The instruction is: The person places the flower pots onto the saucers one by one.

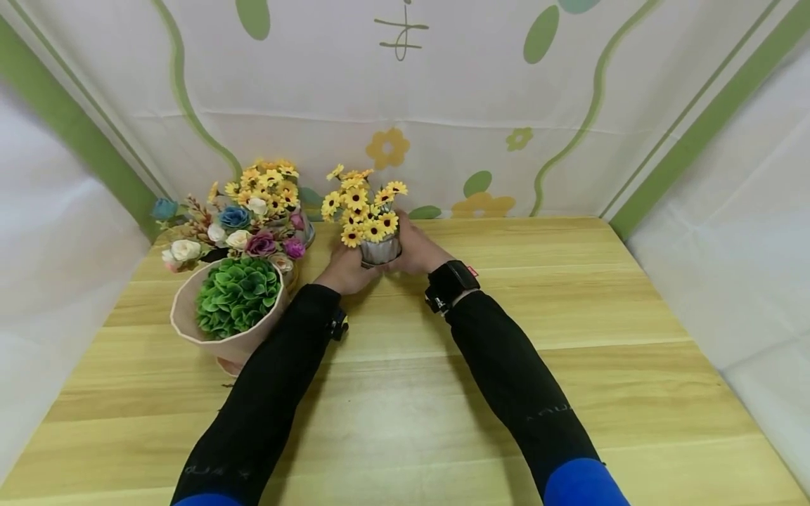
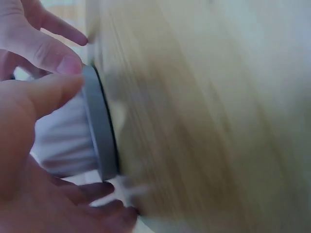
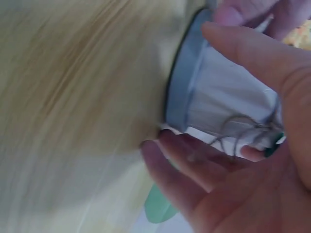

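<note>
A small grey-white pot [image 1: 381, 250] of yellow artificial flowers [image 1: 359, 205] is between both hands near the back of the table. My left hand [image 1: 348, 271] grips its left side, and my right hand [image 1: 420, 247] holds the right side, the thumbs coming close together at the front. In the left wrist view, a grey base [image 2: 99, 126] rims the pot's bottom, close to the wood; whether it touches is unclear. A thin twine [image 3: 238, 119] hangs on the pot's side in the right wrist view. Both hands' fingers curve round the pot's far side.
To the left stands a pink pot [image 1: 180, 309] with a green leafy plant [image 1: 237, 299]. Behind it are mixed blue, white and purple flowers [image 1: 237, 218] and another bunch of yellow flowers [image 1: 268, 184]. A printed white cloth [image 1: 468, 91] rises along the table's back edge.
</note>
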Action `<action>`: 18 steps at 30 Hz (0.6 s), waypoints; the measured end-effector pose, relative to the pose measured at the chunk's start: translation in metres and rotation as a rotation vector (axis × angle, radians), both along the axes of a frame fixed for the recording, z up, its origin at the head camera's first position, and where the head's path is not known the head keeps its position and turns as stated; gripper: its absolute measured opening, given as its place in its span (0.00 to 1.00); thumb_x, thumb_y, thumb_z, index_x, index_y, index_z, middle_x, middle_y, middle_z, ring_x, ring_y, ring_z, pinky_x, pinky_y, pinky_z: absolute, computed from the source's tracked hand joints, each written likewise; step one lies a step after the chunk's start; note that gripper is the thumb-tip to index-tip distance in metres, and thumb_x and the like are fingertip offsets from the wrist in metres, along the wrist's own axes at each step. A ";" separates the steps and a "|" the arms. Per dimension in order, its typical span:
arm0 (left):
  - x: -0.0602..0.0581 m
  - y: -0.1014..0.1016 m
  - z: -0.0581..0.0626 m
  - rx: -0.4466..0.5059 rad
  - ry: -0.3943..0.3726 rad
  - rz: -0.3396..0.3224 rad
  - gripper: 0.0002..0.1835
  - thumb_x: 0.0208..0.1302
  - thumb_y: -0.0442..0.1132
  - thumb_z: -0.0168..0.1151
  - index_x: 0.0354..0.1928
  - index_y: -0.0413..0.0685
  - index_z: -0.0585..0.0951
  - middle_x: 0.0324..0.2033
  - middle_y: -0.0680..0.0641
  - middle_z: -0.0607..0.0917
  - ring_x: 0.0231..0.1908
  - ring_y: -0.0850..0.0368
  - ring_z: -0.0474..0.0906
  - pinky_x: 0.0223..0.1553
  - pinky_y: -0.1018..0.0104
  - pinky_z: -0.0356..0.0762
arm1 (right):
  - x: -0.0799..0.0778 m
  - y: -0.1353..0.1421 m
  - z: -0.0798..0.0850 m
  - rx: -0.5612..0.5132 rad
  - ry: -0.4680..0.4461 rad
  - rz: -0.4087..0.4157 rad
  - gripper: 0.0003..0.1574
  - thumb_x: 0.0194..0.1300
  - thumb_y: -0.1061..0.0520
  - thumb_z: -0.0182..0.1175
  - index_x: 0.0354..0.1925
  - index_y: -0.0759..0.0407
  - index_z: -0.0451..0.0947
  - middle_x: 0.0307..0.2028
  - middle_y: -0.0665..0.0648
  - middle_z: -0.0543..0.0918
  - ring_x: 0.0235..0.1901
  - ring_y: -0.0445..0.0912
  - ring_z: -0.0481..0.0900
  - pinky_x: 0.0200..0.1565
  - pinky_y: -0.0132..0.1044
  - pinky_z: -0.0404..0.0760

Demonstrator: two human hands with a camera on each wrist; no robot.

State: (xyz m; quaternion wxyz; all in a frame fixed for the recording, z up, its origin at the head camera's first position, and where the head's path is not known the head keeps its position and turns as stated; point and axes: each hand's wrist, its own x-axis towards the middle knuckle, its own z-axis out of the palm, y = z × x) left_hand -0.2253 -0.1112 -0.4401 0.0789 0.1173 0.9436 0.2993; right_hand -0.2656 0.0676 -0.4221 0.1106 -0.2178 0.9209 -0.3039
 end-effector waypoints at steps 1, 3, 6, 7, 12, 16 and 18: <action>0.003 0.000 0.001 -0.016 -0.015 0.003 0.48 0.65 0.49 0.60 0.77 0.49 0.41 0.77 0.40 0.45 0.76 0.42 0.40 0.77 0.48 0.41 | 0.002 0.001 0.001 -0.009 -0.009 0.005 0.76 0.50 0.59 0.75 0.76 0.53 0.29 0.68 0.67 0.67 0.67 0.56 0.67 0.69 0.45 0.67; 0.008 0.000 0.003 -0.041 -0.039 -0.003 0.50 0.65 0.50 0.59 0.77 0.47 0.38 0.76 0.37 0.40 0.76 0.39 0.36 0.76 0.45 0.37 | 0.006 0.002 0.004 -0.024 -0.023 0.016 0.75 0.49 0.59 0.75 0.75 0.52 0.31 0.65 0.67 0.70 0.64 0.56 0.71 0.67 0.45 0.70; 0.017 0.000 0.007 -0.048 -0.085 -0.004 0.52 0.66 0.54 0.57 0.77 0.45 0.34 0.75 0.33 0.36 0.75 0.33 0.32 0.75 0.40 0.36 | 0.012 0.004 0.006 -0.045 -0.052 0.036 0.72 0.50 0.57 0.75 0.75 0.52 0.33 0.64 0.66 0.71 0.62 0.56 0.72 0.65 0.46 0.71; 0.020 -0.001 0.008 -0.050 -0.099 -0.003 0.52 0.66 0.55 0.56 0.76 0.44 0.34 0.75 0.32 0.36 0.74 0.31 0.32 0.75 0.39 0.37 | 0.015 0.005 0.007 -0.046 -0.062 0.040 0.72 0.52 0.55 0.74 0.75 0.51 0.32 0.64 0.65 0.71 0.63 0.56 0.72 0.66 0.46 0.71; 0.037 -0.003 0.014 -0.032 -0.096 -0.014 0.53 0.66 0.56 0.57 0.76 0.38 0.36 0.74 0.28 0.41 0.74 0.31 0.34 0.75 0.40 0.43 | 0.029 0.008 0.009 0.001 -0.065 0.054 0.75 0.58 0.46 0.70 0.76 0.52 0.21 0.73 0.66 0.58 0.73 0.57 0.57 0.73 0.50 0.58; 0.052 -0.004 0.020 -0.076 -0.056 -0.041 0.56 0.65 0.57 0.59 0.75 0.36 0.34 0.74 0.28 0.40 0.75 0.33 0.34 0.75 0.41 0.41 | 0.041 0.010 0.011 0.065 -0.054 0.059 0.74 0.60 0.42 0.67 0.75 0.50 0.18 0.75 0.67 0.50 0.75 0.58 0.47 0.74 0.53 0.53; 0.059 -0.004 0.023 -0.115 -0.033 -0.045 0.56 0.65 0.57 0.60 0.75 0.37 0.33 0.74 0.29 0.39 0.75 0.34 0.34 0.75 0.41 0.39 | 0.049 0.011 0.013 0.096 -0.059 0.065 0.73 0.61 0.40 0.65 0.75 0.51 0.18 0.75 0.69 0.47 0.75 0.60 0.47 0.74 0.54 0.55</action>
